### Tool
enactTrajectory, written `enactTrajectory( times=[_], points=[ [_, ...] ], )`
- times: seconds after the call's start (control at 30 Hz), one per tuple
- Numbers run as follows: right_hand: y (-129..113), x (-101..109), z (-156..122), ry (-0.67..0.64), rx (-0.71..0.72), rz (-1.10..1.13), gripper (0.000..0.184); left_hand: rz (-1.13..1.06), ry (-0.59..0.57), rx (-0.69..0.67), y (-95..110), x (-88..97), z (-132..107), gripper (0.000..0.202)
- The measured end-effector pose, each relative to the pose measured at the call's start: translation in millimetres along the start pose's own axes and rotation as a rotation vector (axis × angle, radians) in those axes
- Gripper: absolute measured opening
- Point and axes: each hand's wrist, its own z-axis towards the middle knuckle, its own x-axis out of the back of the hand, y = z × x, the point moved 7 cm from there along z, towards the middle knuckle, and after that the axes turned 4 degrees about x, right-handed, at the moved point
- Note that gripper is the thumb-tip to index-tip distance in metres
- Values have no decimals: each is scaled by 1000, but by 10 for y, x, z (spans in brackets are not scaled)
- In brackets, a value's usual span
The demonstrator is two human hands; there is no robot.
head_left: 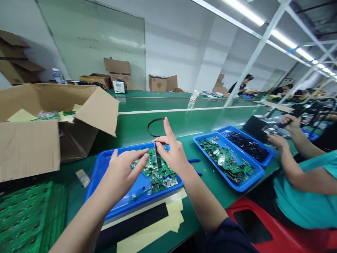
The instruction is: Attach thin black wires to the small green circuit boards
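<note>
My right hand (173, 153) pinches a narrow green circuit board (158, 159) between thumb and fingers, its index finger pointing up. The board stands nearly edge-on above the blue tray (123, 199). To its left is my left hand (126, 168), fingers apart and fingertips close to the board; it appears to hold nothing. Under both hands, small green circuit boards (157, 180) lie heaped in the right part of the tray. A thin black loop (149, 129) shows behind my right index fingertip; whether they touch I cannot tell.
An open cardboard box (28, 147) stands left, behind stacked green board panels (28, 218). Yellowish paper sheets (155, 230) and a black strip (139, 223) lie before the tray. Rightward are a tray of boards (238, 186), a tray of black parts (268, 160) and a co-worker's hands (280, 140).
</note>
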Motion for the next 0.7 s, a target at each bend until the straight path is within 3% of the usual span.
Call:
enactTrajectory(
  times=[0.13, 0.23, 0.37, 0.47, 0.53, 0.6, 0.7],
  points=[
    [515, 607, -228, -4, -110, -337, 71, 38, 52, -9, -187, 18, 94, 41],
    [939, 1193, -519, -84, -300, -724, 66, 130, 51, 23, -312, -35, 169, 36],
    [1367, 1794, -824, -209, -544, -1156, 63, 335, -140, 106, -411, -410, 200, 32],
    [1587, 1935, -913, -302, -606, -1266, 61, 440, -268, 131, -426, -781, 141, 30],
    [1658, 1943, -911, -308, -604, -1288, 60, 450, -238, 146, -417, -935, 106, 33],
    [1640, 1924, -863, -252, -579, -1325, 60, 447, -210, 166, -420, -1037, 81, 33],
    [1430, 1829, -724, -37, -500, -1327, 57, 419, -202, 216, -473, -1088, 83, 25]
  ],
)
